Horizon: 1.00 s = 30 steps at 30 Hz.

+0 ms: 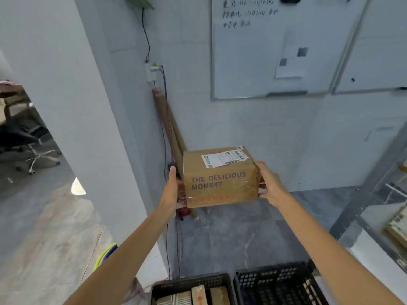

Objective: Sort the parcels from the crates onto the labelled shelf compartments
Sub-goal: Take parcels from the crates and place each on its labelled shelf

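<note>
A brown cardboard parcel [220, 179] printed "THE DELICIOUS MOMENT", with a white shipping label on top, is held up in front of me above the floor. My left hand [172, 190] grips its left side and my right hand [269, 186] grips its right side. Below, at the bottom edge, stand two black plastic crates: the left crate [191, 282] holds several parcels, and the right crate [275, 280] shows mostly its mesh floor. A metal shelf [374, 194] reaches in from the right, with a parcel lying on one of its levels.
A white wall with a whiteboard [275, 47] faces me. Cardboard tubes [174, 128] lean in the corner beside hanging cables. A white pillar [77, 106] stands at left, with office chairs beyond it.
</note>
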Available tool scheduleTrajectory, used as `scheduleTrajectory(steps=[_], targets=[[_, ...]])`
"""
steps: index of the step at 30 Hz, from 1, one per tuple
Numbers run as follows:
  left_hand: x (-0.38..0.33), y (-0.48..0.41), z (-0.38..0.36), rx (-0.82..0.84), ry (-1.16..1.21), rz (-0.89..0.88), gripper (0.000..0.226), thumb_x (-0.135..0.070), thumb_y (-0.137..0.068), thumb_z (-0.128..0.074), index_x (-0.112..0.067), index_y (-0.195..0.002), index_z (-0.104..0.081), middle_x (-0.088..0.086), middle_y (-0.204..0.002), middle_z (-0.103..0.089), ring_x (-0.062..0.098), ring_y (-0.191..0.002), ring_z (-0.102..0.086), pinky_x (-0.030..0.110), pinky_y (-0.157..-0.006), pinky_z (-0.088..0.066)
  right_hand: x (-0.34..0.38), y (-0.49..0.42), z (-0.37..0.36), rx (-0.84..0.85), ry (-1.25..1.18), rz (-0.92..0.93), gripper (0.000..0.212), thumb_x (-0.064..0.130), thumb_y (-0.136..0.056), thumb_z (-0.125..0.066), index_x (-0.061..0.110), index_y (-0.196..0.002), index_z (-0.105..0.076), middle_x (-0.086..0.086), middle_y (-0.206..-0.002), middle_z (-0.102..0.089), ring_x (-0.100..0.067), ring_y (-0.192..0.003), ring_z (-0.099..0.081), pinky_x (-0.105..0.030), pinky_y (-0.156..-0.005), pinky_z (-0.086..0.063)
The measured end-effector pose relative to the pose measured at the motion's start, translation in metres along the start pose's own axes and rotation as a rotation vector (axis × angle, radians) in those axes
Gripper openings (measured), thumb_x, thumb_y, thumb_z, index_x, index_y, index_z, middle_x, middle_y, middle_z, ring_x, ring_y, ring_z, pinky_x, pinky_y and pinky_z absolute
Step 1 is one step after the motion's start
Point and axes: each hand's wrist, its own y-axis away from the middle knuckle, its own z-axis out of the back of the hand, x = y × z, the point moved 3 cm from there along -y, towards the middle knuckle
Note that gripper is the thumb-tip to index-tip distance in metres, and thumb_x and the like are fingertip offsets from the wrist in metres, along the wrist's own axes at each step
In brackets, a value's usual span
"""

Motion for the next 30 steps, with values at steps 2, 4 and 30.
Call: scheduleTrajectory(steps=[2,4,30], targets=[[-0.014,0.001,-0.013,0.048,0.014,-0.029,0.046,-0.058,-0.091,-0.043,-0.016,-0.108,-0.053,0.007,-0.098,-0.065,0.021,-0.09,-0.062,0.052,-0.086,-0.051,0.017,0.011,0.017,0.004,-0.014,0.085,0.051,0.052,-0.086,-0.053,0.008,-0.113,-0.057,-0.003,-0.093,-0.06,-0.02,-0.09,-0.058,-0.041,-0.075,-0.051],[-0.027,0.003,-0.024,0.11,0.019,-0.053,0.047,-0.052,-0.088,-0.055,-0.02,-0.121,-0.044,0.01,-0.113,-0.063,0.026,-0.101,-0.063,0.055,-0.084,-0.052,0.029,0.022,0.033,0.016,-0.036,0.162,0.05,0.05,-0.088,-0.053,0.007,-0.115,-0.054,-0.003,-0.096,-0.06,-0.02,-0.096,-0.057,-0.047,-0.083,-0.05],[0.002,0.103,-0.203,0.796,0.113,-0.211,0.117,-0.056,-0.053,-0.079,-0.048,-0.144,-0.005,-0.004,-0.145,-0.035,0.014,-0.125,-0.042,0.048,-0.104,-0.035,0.054,0.158,0.214,-0.264,-0.358,0.568,0.07,0.042,-0.068,-0.073,0.033,-0.129,-0.041,-0.01,-0.124,-0.059,-0.031,-0.119,-0.055,-0.054,-0.089,-0.049]])
